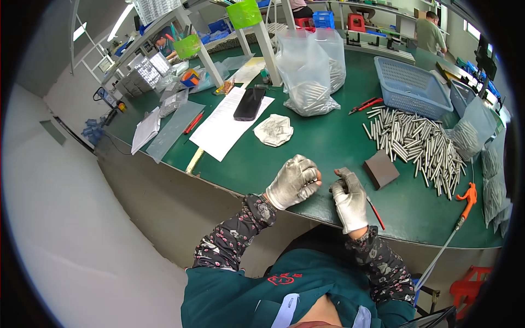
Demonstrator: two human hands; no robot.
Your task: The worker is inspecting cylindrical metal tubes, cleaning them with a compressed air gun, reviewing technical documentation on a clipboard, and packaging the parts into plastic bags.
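My left hand [295, 182], in a greyish-white glove with worn fingertips, is curled closed above the near edge of the green table; whatever it grips, if anything, is hidden. Close beside it my right hand [350, 199], gloved alike, has its fingers pressed together, and I cannot make out what is in them. A thin red-handled tool [375, 214] shows at the right hand's outer side; whether it is held or lies on the table I cannot tell. Just beyond that hand sits a brown block [381, 169]. Right of the block spreads a heap of short metal pins [418, 143].
A blue plastic basket [413, 90] and red-handled pliers [365, 105] stand beyond the pins. Bags of pins [310, 93], a white cloth [273, 130], a phone [250, 104] on paper sheets, and an orange air gun [468, 198] surround the work area. Other people are farther back.
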